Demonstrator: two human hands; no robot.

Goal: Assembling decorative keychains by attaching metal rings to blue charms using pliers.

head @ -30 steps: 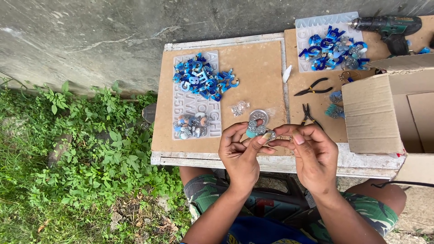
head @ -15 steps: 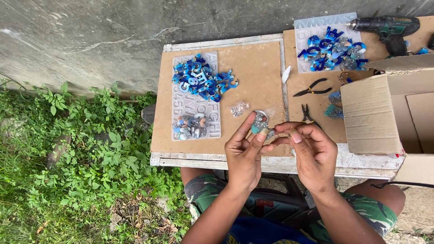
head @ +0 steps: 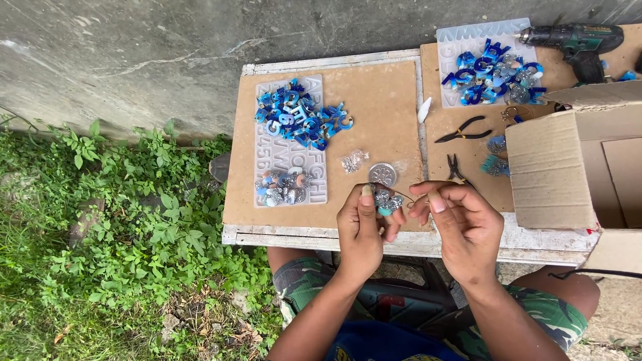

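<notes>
My left hand (head: 364, 230) pinches a small glittery silver-and-teal resin charm (head: 383, 201) between thumb and fingers, over the near edge of the brown board (head: 381, 113). Close beside it, my right hand (head: 461, 224) has its thumb and forefinger closed on a thin wire ring (head: 418, 199) that touches the charm. A small round silver tin (head: 382, 174) lies on the board just beyond both hands. A little clear bag of metal bits (head: 352, 161) sits to its left.
A clear letter mould (head: 291, 170) holds a heap of blue resin letters (head: 301, 119) and some silver ones. Two black pliers (head: 461, 132) lie on the right board. An open cardboard box (head: 575, 167), a cordless drill (head: 575, 41), and weeds at left.
Both hands have drawn slightly nearer to me with the charm, uncovering the round silver tin on the board. The right fingers stay at the charm's ring.
</notes>
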